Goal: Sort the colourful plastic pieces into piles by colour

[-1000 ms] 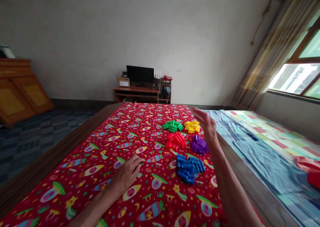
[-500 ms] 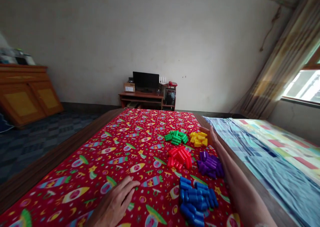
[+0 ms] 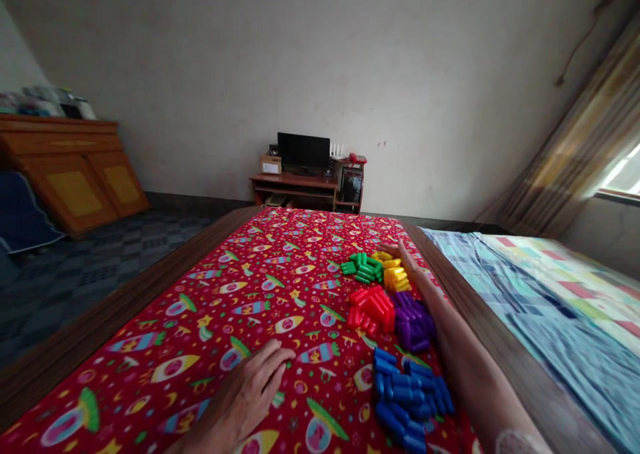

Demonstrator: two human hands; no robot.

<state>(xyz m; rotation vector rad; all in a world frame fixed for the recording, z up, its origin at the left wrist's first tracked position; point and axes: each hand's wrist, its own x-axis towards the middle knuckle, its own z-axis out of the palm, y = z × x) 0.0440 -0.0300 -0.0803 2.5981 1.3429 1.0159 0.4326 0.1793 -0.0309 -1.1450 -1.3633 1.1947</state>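
My right hand (image 3: 404, 257) reaches far over the red patterned cloth, fingers stretched out along the far right side of a pile of yellow cylinders (image 3: 396, 279). Its forearm lies along the right of a purple pile (image 3: 413, 321), apparently touching it. Green cylinders (image 3: 362, 268) sit against the yellow ones, and a red pile (image 3: 371, 309) borders the purple. Nearer to me is a loose heap of blue cylinders (image 3: 409, 395). My left hand (image 3: 253, 389) rests on the cloth left of the blue heap, fingers loosely extended, holding nothing.
The cloth (image 3: 300, 287) covers a table with a dark wooden edge (image 3: 135, 301). A bed (image 3: 530, 307) adjoins the right side. Beyond the table stands a desk (image 3: 295, 182) with a monitor (image 3: 303, 153). A wooden cabinet (image 3: 75, 174) is at the far left.
My right hand and forearm have shifted left, pressing the yellow pile against the green and the purple against the red. My left hand stays on the cloth. The view has turned slightly left.
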